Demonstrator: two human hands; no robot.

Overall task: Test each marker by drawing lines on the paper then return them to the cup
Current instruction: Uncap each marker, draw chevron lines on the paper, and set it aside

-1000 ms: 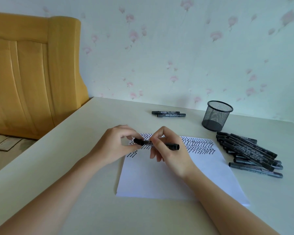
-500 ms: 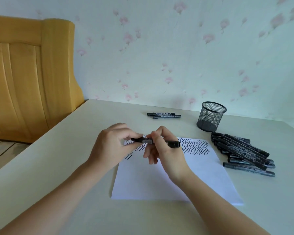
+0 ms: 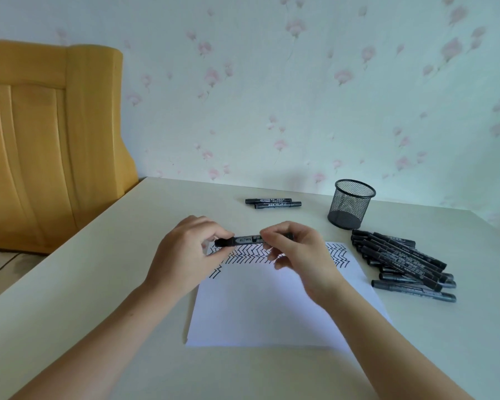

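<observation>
Slim black cylindrical marker (image 3: 247, 240) held level above the flat white paper (image 3: 272, 307), pinched at its left cap by left hand (image 3: 185, 255), at its barrel by right hand (image 3: 298, 255). Round black wire-mesh cup (image 3: 351, 207) upright behind a heap of smooth markers (image 3: 401, 261) on the matte table (image 3: 98, 284).

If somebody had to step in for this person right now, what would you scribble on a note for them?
Left hand pinches the cap end of one black marker; right hand grips its other end, above the paper.
Mesh cup: no markers seen inside.
Pile of markers lies right of the paper; two markers lie beyond it.
Done: zigzag lines across the paper's top.
Left: test the remaining markers, then put them all in the cup.
</observation>
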